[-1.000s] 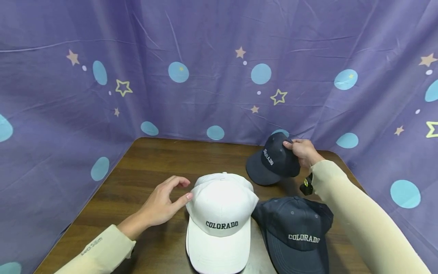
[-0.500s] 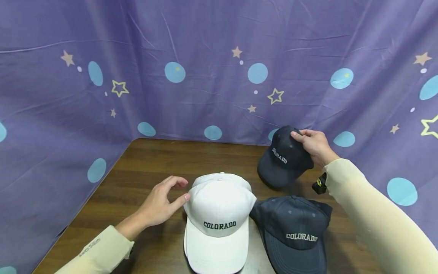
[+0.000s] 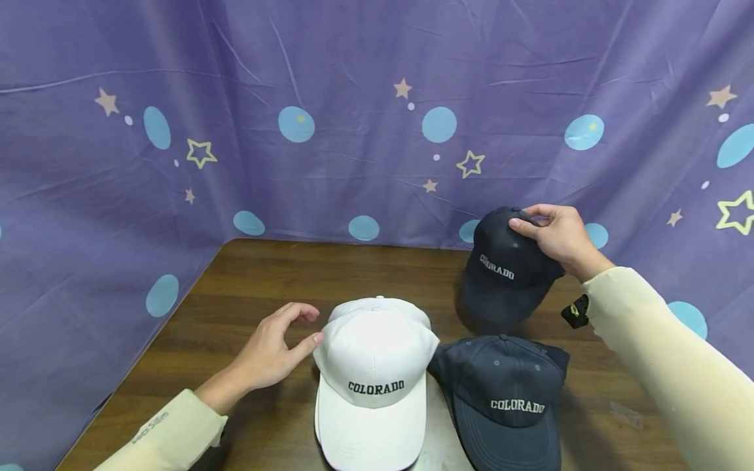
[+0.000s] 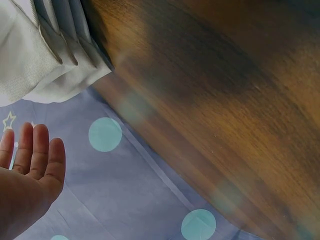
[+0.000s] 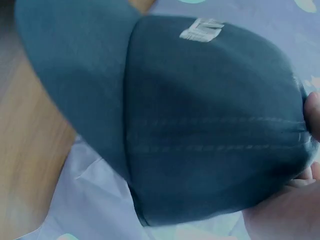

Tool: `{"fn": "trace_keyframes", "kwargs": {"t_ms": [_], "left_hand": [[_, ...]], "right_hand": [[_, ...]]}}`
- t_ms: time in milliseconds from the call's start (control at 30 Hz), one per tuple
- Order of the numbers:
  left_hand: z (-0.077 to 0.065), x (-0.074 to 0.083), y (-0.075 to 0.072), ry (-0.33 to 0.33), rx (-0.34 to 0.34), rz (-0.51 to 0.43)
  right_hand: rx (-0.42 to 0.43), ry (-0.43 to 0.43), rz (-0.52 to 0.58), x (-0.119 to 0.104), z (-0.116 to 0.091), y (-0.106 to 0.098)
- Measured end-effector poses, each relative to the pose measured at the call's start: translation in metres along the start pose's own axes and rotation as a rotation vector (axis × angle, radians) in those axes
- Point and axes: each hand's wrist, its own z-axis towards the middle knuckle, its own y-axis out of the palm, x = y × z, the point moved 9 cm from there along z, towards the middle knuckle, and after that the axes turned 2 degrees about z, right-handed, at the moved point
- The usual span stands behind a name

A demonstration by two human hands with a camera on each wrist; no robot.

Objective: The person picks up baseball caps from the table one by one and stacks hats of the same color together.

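Note:
My right hand (image 3: 559, 237) pinches a dark navy baseball cap (image 3: 501, 291) by the top of its crown, over the back right of the table. The cap hangs with its brim down and white COLORADO lettering facing me; the right wrist view shows its crown and brim (image 5: 75, 75) from the side. A white COLORADO cap (image 3: 377, 366), stacked over another white one, stands at the front middle. Beside its left side is my left hand (image 3: 272, 347), fingers relaxed, thumb tip close to the crown. In the left wrist view that hand (image 4: 35, 175) holds nothing.
A second navy COLORADO cap (image 3: 506, 399) lies at the front right, against the white caps. Brown wooden table (image 3: 283, 268) lies under everything, with a purple patterned curtain (image 3: 353, 170) behind and beside it. A small clear plastic scrap (image 3: 627, 415) lies at right.
My right hand has carried the navy cap to the right and raised it, swinging it more upright. My left hand and the other caps stay put; the view shifts slightly.

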Motion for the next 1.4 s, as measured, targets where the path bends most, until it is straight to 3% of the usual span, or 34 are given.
{"fn": "trace_keyframes", "kwargs": {"t_ms": [267, 500, 633, 1400], "left_hand": [[0.000, -0.005, 0.001, -0.006, -0.002, -0.006], [0.000, -0.008, 0.000, -0.010, 0.001, 0.001], [0.001, -0.008, 0.000, -0.014, -0.003, -0.010], [0.004, -0.005, 0.000, -0.004, 0.002, -0.013]], "right_hand": [[-0.063, 0.018, 0.325, -0.015, -0.008, -0.011], [-0.233, -0.011, 0.609, -0.028, -0.021, -0.010], [-0.329, -0.047, 0.700, -0.033, -0.028, -0.007], [-0.763, -0.101, 0.768, -0.037, -0.080, 0.019]]}}
